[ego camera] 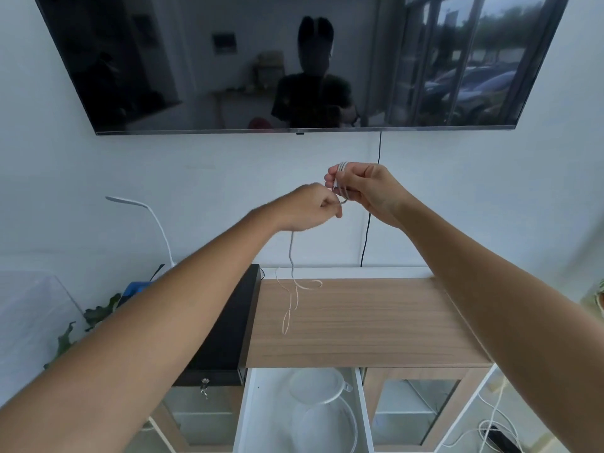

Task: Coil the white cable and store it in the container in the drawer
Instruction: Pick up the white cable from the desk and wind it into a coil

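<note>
My right hand (362,186) is raised in front of the wall with several loops of the white cable (341,181) wound around its fingers. Just to its left, my left hand (313,206) pinches the cable's running strand. From that hand the loose strand hangs down, and its tail (295,289) lies in loops on the wooden cabinet top (359,322). Below the top, the white drawer (253,407) stands pulled out. Inside it sit a round clear container (323,429) and its lid (317,385).
A large dark TV (228,60) hangs on the wall, and a black cord (367,230) runs down from it. A black box (225,325) lies left of the wooden top, with a white desk lamp (147,217) and a plant (81,328) further left. More cables (493,426) lie on the floor at right.
</note>
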Motion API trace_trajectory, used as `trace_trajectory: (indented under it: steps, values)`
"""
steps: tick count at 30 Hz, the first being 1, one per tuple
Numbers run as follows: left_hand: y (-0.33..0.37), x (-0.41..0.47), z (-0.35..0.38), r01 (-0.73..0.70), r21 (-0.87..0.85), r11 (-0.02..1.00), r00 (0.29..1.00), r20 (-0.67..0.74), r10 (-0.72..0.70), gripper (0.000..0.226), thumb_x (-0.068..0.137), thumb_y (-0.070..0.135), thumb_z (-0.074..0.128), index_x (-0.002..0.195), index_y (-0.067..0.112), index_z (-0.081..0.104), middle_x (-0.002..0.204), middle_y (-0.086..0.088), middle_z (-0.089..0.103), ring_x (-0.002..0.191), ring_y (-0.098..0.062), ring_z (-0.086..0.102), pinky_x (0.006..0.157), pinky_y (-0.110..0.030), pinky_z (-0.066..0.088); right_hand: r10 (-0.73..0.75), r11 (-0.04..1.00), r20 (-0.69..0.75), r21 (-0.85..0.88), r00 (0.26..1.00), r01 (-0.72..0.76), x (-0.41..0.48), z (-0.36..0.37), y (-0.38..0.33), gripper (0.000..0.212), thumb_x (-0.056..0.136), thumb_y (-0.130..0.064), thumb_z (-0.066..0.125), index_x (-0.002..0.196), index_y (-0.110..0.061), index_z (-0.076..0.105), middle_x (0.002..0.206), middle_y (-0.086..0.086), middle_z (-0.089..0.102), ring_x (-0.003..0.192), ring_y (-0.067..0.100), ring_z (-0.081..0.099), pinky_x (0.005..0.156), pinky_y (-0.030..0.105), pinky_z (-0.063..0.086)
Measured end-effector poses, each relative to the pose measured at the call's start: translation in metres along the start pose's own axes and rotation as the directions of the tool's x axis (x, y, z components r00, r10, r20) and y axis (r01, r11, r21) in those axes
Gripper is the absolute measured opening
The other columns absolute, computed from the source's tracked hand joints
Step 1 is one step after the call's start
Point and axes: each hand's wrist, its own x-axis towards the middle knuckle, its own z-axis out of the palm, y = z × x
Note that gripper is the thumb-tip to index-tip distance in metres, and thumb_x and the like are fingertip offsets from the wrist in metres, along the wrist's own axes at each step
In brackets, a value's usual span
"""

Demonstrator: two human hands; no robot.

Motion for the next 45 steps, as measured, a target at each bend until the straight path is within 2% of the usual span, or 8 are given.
trace_trajectory:
  steps: [5, 10, 20, 26, 30, 37, 41, 45]
  values:
    - [0.006, -0.001, -0.045, -0.021, 0.04, 0.999, 0.999, 0.028, 0.02, 0.025, 0.094, 0.02, 0.053, 0.082, 0.021, 0.075, 0.072, 0.021, 0.071, 0.07, 0.007, 0.062, 0.066, -0.012, 0.045, 0.044, 0.957, 0.132, -0.289, 0.99, -0.004, -0.005, 0.008, 0.002, 0.026, 0.103, 0.002, 0.047, 0.092, 0.014, 0.066, 0.091, 0.021, 0.065, 0.078, 0.027, 0.057, 0.077, 0.029, 0.05]
    - [-0.001, 0.004, -0.055, -0.026, -0.09, 0.996, 0.996, -0.086, 0.018, 0.021, 0.097, 0.03, 0.062, 0.089, 0.013, 0.072, 0.076, 0.014, 0.067, 0.047, 0.001, 0.05, 0.048, -0.017, 0.042, 0.214, 0.97, 0.246, 0.065, 0.945, -0.236, -0.008, 0.009, -0.002, 0.036, 0.105, -0.023, 0.047, 0.116, 0.002, 0.07, 0.116, 0.019, 0.072, 0.108, 0.026, 0.068, 0.104, 0.037, 0.052]
    - [-0.011, 0.007, -0.036, -0.047, -0.471, 0.881, 0.975, -0.213, -0.062, 0.02, 0.101, 0.024, 0.059, 0.102, 0.009, 0.072, 0.076, 0.005, 0.065, 0.07, -0.012, 0.061, 0.08, -0.036, 0.058, 0.074, 0.952, 0.313, 0.26, 0.947, -0.16, -0.015, 0.011, -0.006, 0.027, 0.108, -0.012, 0.048, 0.119, 0.0, 0.07, 0.112, 0.013, 0.072, 0.108, 0.021, 0.069, 0.102, 0.03, 0.051]
    - [0.006, 0.003, 0.006, -0.03, -0.543, 0.839, 0.926, -0.332, -0.182, 0.033, 0.096, -0.01, 0.037, 0.084, 0.01, 0.06, 0.072, -0.002, 0.057, 0.058, -0.014, 0.053, 0.056, -0.028, 0.047, -0.045, 0.896, 0.223, 0.439, 0.974, -0.059, -0.004, 0.024, -0.015, 0.026, 0.107, -0.011, 0.048, 0.118, -0.001, 0.069, 0.112, 0.013, 0.072, 0.098, 0.021, 0.068, 0.093, 0.028, 0.055]
    - [0.005, -0.006, 0.025, -0.022, -0.401, 0.916, 0.976, -0.209, -0.068, 0.03, 0.106, 0.013, 0.042, 0.087, 0.013, 0.065, 0.071, 0.0, 0.055, 0.055, -0.016, 0.049, 0.054, -0.027, 0.043, -0.07, 0.933, 0.015, 0.355, 0.997, 0.06, 0.006, 0.02, -0.019, 0.024, 0.107, -0.01, 0.048, 0.12, 0.002, 0.065, 0.113, 0.013, 0.072, 0.107, 0.019, 0.069, 0.102, 0.029, 0.051]
    - [-0.003, -0.014, -0.016, -0.05, -0.111, 0.993, 0.984, -0.177, 0.03, 0.027, 0.1, 0.02, 0.049, 0.084, 0.025, 0.071, 0.092, 0.001, 0.074, 0.084, -0.024, 0.067, 0.077, -0.04, 0.053, -0.067, 0.922, 0.028, -0.38, 0.997, 0.073, -0.003, -0.002, -0.008, 0.029, 0.106, -0.004, 0.049, 0.094, 0.018, 0.066, 0.098, 0.018, 0.069, 0.081, 0.008, 0.069, 0.081, 0.023, 0.052]
    - [-0.011, -0.008, -0.04, -0.029, -0.001, 1.0, 0.975, -0.222, 0.028, 0.019, 0.101, 0.027, 0.05, 0.091, 0.025, 0.067, 0.082, 0.008, 0.067, 0.071, 0.003, 0.062, 0.067, -0.033, 0.05, 0.132, 0.976, 0.169, -0.194, 0.977, -0.099, -0.01, 0.005, -0.005, 0.041, 0.109, -0.024, 0.046, 0.115, 0.009, 0.069, 0.109, 0.021, 0.073, 0.1, 0.022, 0.071, 0.095, 0.028, 0.056]
    - [-0.012, -0.004, -0.038, -0.076, 0.024, 0.997, 0.965, -0.25, 0.079, 0.02, 0.105, 0.022, 0.046, 0.101, 0.019, 0.065, 0.087, 0.005, 0.063, 0.08, -0.011, 0.062, 0.067, -0.025, 0.047, 0.143, 0.99, 0.227, -0.048, 0.963, -0.135, -0.011, 0.006, -0.008, 0.03, 0.108, -0.014, 0.048, 0.116, 0.007, 0.068, 0.106, 0.017, 0.072, 0.098, 0.021, 0.071, 0.092, 0.028, 0.055]
